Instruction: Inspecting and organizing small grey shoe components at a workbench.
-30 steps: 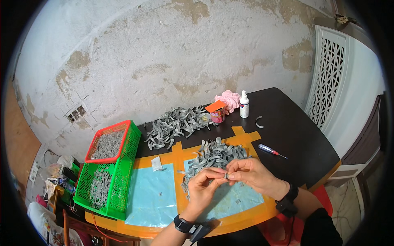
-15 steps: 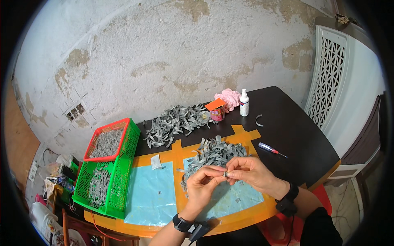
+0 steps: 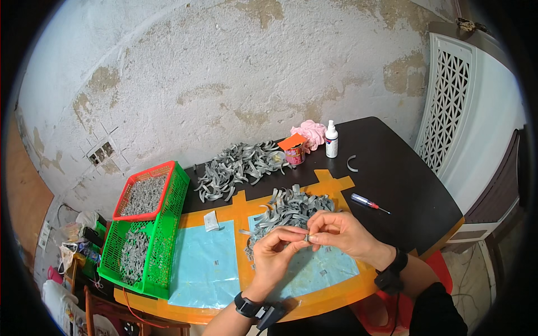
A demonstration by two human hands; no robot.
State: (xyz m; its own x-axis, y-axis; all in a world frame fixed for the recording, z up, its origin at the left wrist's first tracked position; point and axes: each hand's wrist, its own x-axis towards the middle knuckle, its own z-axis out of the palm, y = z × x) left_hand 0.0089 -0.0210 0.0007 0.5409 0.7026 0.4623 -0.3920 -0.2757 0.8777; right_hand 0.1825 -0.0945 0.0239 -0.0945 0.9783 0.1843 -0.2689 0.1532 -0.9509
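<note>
My left hand [image 3: 278, 252] and my right hand [image 3: 343, 238] meet fingertip to fingertip over the near part of the table. Between them they pinch one small grey piece [image 3: 307, 237], mostly covered by the fingers, so its exact kind does not show. Just beyond my hands lies a heap of curved grey strips [image 3: 294, 208], partly on a light blue sheet [image 3: 291, 283]. A few tiny grey bits rest on the blue sheets.
Farther back sits a second heap of grey strips [image 3: 238, 168]. At left, a red basket [image 3: 172, 178] tops a green basket [image 3: 162, 255], both holding small grey pieces. A screwdriver [image 3: 370, 203], white spray bottle [image 3: 332, 140], tin [image 3: 295, 154] and pink cloth [image 3: 310, 133] stand at right and back.
The view has shifted very slightly. Both hands stay pinched together at the small grey piece, with little finger movement.
</note>
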